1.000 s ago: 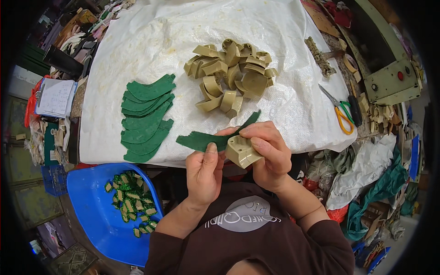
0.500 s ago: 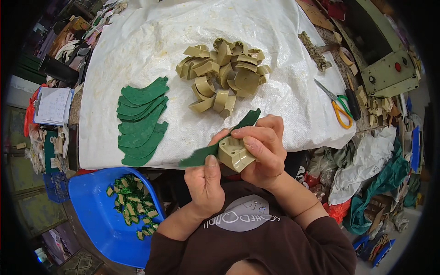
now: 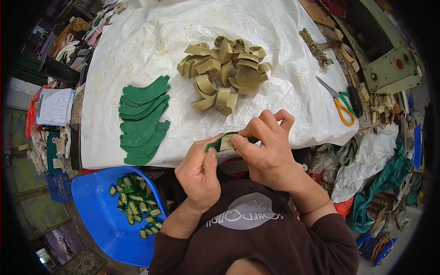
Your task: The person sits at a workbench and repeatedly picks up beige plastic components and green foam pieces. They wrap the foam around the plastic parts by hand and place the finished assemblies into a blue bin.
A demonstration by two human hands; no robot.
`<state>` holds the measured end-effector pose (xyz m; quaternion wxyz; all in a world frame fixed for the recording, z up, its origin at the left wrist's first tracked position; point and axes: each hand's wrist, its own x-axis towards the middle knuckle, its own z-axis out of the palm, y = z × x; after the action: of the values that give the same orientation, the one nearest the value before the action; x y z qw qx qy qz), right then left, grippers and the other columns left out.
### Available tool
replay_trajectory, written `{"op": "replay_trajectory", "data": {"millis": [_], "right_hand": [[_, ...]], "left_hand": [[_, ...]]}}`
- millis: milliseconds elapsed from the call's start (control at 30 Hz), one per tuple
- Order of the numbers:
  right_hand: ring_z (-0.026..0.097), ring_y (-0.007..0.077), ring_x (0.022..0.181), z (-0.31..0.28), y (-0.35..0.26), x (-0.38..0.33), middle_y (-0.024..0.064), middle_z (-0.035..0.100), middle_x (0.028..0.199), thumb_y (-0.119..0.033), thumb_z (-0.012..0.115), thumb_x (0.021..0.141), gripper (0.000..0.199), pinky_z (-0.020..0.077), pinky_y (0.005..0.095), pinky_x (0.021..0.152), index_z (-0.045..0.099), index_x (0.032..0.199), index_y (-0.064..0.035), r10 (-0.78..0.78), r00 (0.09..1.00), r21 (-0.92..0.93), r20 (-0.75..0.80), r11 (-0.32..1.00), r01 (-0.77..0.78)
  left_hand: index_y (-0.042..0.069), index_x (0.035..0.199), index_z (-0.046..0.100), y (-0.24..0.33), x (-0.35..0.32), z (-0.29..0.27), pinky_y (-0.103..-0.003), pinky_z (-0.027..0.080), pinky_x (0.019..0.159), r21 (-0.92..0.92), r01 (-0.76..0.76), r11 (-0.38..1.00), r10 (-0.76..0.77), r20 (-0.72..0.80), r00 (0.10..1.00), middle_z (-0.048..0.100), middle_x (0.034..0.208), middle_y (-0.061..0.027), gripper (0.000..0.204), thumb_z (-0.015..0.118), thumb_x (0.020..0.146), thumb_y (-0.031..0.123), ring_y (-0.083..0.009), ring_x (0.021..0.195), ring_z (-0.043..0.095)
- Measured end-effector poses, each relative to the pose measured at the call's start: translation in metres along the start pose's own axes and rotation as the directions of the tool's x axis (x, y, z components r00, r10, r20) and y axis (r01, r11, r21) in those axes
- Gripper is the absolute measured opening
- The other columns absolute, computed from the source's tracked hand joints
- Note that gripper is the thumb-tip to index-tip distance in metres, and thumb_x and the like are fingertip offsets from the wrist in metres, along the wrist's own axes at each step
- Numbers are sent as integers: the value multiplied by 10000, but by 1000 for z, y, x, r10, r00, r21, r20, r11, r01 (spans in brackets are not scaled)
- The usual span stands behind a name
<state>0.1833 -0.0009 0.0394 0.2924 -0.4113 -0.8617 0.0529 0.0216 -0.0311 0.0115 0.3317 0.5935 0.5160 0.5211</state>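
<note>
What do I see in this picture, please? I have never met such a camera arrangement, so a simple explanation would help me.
There is no robot: you see a person's bare left hand and right hand. Together they hold a tan piece and a green strip. The view comes from one wide fisheye camera on the person's head, looking down, so straight edges bend. On the white sheet lie overlapping green pieces, a heap of tan pieces and, toward the right, scissors. At lower left, a blue basin holds green-and-tan pieces.
</note>
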Motion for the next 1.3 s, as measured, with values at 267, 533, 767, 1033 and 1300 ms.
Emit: {"op": "replay_trajectory", "data": {"millis": [267, 533, 767, 1033, 1300], "right_hand": [[430, 230, 790, 11, 10, -3, 46, 431, 790, -47, 641, 584, 311, 231, 407, 723, 588, 884, -110, 10, 1000, 84, -14, 996, -8], [456, 211, 777, 16, 23, -7, 26, 459, 792, -11, 654, 667, 311, 255, 377, 771, 599, 963, -89, 35, 995, 479, -96, 878, 15], [451, 225, 792, 16, 24, -13, 50, 440, 786, -2, 649, 659, 318, 272, 362, 775, 580, 960, -81, -23, 998, 616, 53, 788, -15], [455, 228, 832, 10, 23, -11, 33, 486, 850, 1, 658, 586, 434, 274, 381, 795, 595, 1008, -82, -145, 988, 520, 52, 849, 97], [509, 236, 922, -1, 13, -6, 54, 591, 1001, -80, 704, 646, 384, 325, 408, 855, 615, 1019, -84, -51, 998, 434, -32, 899, 60]], "left_hand": [[-97, 1041, 607, -2, 1, 12, -322, 472, 772, 327, -310, 893, 306, 64, 950, 619, 966, -192, 204, 523, 869, -26, -235, 857, 606], [-5, 1072, 630, -34, 9, 8, -281, 446, 711, -166, -241, 956, 244, 2, 970, 595, 972, -126, 281, 689, 810, 76, -183, 791, 544], [5, 839, 611, -26, 16, 4, -259, 348, 538, -176, -281, 943, 304, 120, 945, 515, 689, -50, 158, 702, 822, 133, -149, 615, 433], [39, 800, 611, -27, 10, 7, -281, 361, 548, -172, -370, 913, 376, 7, 926, 503, 675, -41, 134, 733, 759, 77, -180, 625, 445], [75, 794, 657, -24, 20, -15, -305, 398, 649, 106, -529, 842, 536, -55, 842, 496, 722, -13, 298, 752, 557, -78, -216, 706, 473]]}}
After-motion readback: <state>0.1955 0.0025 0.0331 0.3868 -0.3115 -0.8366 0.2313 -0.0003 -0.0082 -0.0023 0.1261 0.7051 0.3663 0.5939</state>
